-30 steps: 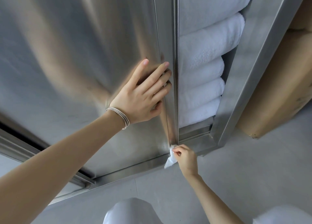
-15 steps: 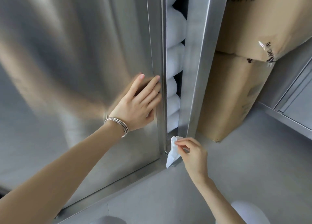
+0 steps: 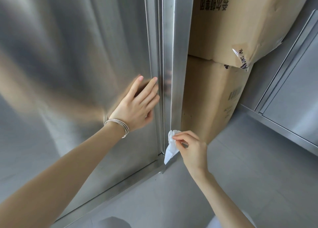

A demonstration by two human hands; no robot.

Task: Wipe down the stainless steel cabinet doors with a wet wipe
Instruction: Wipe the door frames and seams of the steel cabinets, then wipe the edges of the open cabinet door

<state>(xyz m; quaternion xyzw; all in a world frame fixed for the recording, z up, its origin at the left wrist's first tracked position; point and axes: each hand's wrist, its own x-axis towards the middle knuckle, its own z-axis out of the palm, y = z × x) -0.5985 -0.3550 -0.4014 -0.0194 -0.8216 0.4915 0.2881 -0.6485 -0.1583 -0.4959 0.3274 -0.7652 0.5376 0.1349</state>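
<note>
**A:** What's nearest?

**B:** Two pale rounded shapes cut off by the bottom edge. They may be knees, but I can't tell. Next comes the right hand (image 3: 193, 149), low by the floor (image 3: 240, 184). Its grip is closed on the wet wipe (image 3: 169, 147): thumb and forefinger pinch the bunched top, and the loose tail hangs against the foot of the frame post (image 3: 177, 55).

**A:** Why so low?

**B:** I'd judge it's working the bottom corner, where door and frame meet. A pinched wad gets into a seam better than a flat sheet.

**A:** And the other hand?

**B:** The left hand (image 3: 137, 105), with a bracelet (image 3: 118, 127) at the wrist, lies higher on the cabinet door (image 3: 77, 55). Its fingers are straight and grip nothing, with the tips beside the door's right edge. It's probably bracing the panel against the wiping.

**A:** Is the door closed?

**B:** Its edge sits just beside the post, leaving a thin dark seam, and the inside is hidden. Smeared reflections make it hard to tell wet steel from dry.

**A:** Beyond that?

**B:** Two stacked cardboard boxes (image 3: 206, 98) stand right of the post, and the upper one has peeling tape. Farther right is another steel cabinet (image 3: 292, 90), cut off by the edge.
</note>
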